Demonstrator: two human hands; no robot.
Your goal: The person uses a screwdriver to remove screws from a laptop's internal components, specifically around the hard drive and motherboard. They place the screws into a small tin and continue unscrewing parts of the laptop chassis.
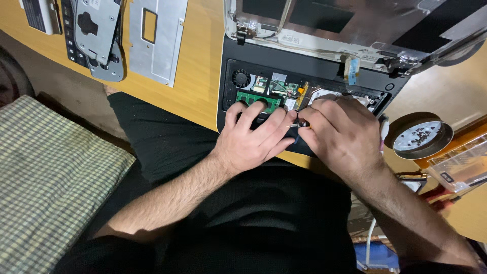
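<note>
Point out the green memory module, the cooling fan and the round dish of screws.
green memory module (256, 99), head view, on its bare left half.
cooling fan (241, 78), head view, on its hub.
round dish of screws (442, 142), head view, on its right rim.

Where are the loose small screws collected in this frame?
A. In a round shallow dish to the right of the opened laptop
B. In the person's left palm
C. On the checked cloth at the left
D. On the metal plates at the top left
A: a cluster of small dark screws lies in the round dish at the right, beside the opened laptop and past the right hand.
</note>
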